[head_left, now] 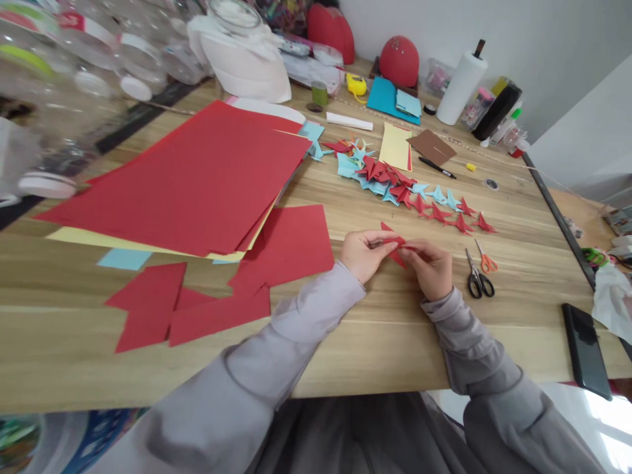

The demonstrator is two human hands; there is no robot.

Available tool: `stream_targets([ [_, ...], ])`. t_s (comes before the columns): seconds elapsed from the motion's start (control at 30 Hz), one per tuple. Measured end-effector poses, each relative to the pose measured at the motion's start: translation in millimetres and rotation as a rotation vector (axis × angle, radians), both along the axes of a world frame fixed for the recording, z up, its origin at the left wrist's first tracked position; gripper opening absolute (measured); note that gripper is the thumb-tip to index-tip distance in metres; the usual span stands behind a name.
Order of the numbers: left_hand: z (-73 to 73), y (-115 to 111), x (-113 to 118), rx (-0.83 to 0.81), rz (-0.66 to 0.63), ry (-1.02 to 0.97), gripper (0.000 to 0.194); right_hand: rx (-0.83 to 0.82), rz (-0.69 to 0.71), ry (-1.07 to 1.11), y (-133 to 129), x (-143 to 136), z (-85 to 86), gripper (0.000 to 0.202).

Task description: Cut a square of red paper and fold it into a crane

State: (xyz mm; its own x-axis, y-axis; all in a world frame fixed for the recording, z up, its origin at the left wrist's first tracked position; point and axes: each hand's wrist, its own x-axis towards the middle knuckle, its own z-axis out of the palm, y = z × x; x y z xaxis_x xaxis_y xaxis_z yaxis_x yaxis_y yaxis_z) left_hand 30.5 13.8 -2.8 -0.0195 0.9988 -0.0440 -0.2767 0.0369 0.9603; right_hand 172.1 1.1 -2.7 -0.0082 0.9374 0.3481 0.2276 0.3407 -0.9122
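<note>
Between my two hands, just above the table, is a small folded piece of red paper (397, 255) with pointed ends. My left hand (364, 252) pinches it from the left with thumb and fingers. From the right, the fingertips of my right hand (430, 265) are closed on the same piece, and they hide part of its middle. Beyond the hands lie several folded red paper cranes (438, 212) and light blue paper cranes (438, 195), some in a heap and some in rows.
Large red sheets (197, 178) are stacked on the left, with cut red pieces (153, 309) in front. Black-handled scissors (478, 280) and small orange scissors (488, 260) lie right of my hands. A phone (586, 349) rests near the right front edge. Plastic bottles (143, 59) crowd the back left.
</note>
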Motion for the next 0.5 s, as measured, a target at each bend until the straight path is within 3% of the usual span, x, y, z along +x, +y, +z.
stream_targets([
  [0.17,2.9,-2.2,0.8,0.032,0.014,0.059,0.018,-0.231,-0.029,0.282,1.3,-3.0,-0.5,0.012],
  [0.5,-1.3,-4.7,4.3,-0.024,0.031,-0.036,0.022,-0.381,-0.048,0.522,-0.9,-8.2,1.2,0.021],
])
